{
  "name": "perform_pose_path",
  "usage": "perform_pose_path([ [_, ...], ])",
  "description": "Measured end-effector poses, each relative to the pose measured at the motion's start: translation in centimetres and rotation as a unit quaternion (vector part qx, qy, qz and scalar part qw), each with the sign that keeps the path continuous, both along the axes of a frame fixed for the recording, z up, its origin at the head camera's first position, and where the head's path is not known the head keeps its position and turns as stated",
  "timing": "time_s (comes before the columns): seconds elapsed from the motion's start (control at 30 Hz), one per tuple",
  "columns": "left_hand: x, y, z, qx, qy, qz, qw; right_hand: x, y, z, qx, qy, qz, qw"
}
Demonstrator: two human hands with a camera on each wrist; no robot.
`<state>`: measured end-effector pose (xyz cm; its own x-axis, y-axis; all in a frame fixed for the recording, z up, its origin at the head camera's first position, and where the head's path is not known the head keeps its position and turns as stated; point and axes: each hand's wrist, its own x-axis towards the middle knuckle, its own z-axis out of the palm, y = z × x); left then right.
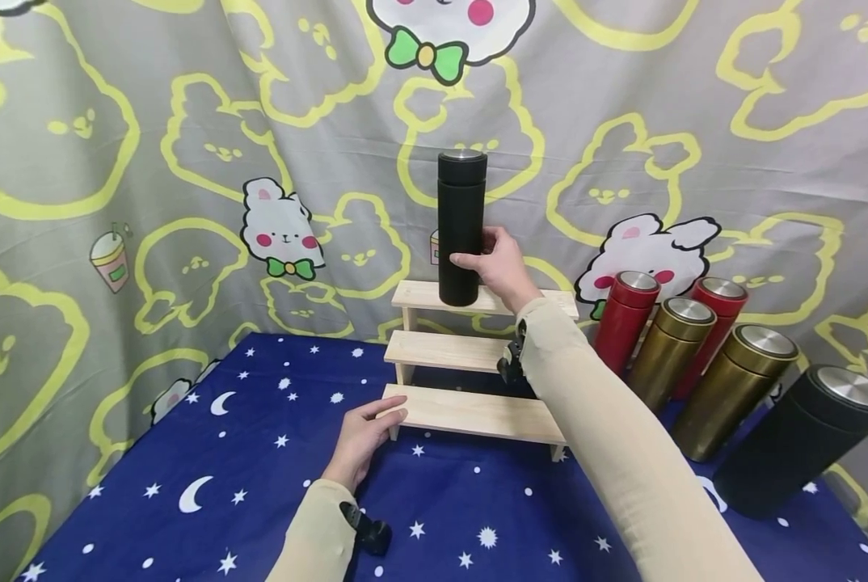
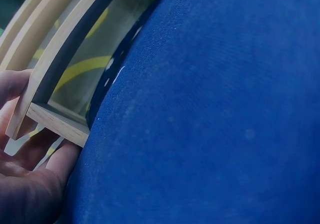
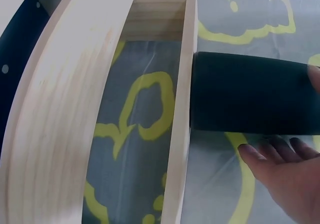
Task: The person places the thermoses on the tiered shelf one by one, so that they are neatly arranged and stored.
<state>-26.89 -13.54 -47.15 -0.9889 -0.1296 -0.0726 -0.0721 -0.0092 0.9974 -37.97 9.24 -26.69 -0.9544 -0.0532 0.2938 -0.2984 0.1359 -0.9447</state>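
Hands well apart. Right hand (image 1: 503, 265), higher and farther forward than left hand (image 1: 361, 436), grips black flask (image 1: 461, 202), thumb across front; flask upright at top step (image 1: 419, 295) of wooden rack (image 1: 478, 412). Left hand clasps near end of bottom step (image 1: 434, 404). Right of right hand: red flasks (image 1: 626, 323), gold flasks (image 1: 728, 392), second black flask (image 1: 798, 444). Below hands: blue starry cloth (image 1: 259, 453).

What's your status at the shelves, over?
Right hand gripping black bottle, upright at top shelf. Left hand holding bottom shelf. No obstruction seen; other bottles off right.
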Motion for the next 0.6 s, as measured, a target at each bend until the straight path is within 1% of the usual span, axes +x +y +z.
perform_pose_path([
  [0.13, 0.0, 0.1, 0.0, -0.002, -0.003, 0.000, 1.0000, 0.4, 0.7, -0.3, -0.007, -0.008, 0.003, 0.9999],
  [0.33, 0.0, 0.0, 0.0, -0.002, -0.001, -0.002, 1.0000, 1.5, 2.1, -0.7, -0.005, -0.020, -0.001, 0.9998],
  [0.47, 0.0, 0.0, 0.0, -0.001, 0.000, -0.002, 1.0000, 2.1, 3.0, -0.8, -0.006, -0.019, 0.004, 0.9998],
  [0.6, 0.0, 0.0, 0.1, -0.002, -0.004, -0.002, 1.0000, 3.0, 3.7, -0.9, -0.011, -0.013, 0.016, 0.9997],
])
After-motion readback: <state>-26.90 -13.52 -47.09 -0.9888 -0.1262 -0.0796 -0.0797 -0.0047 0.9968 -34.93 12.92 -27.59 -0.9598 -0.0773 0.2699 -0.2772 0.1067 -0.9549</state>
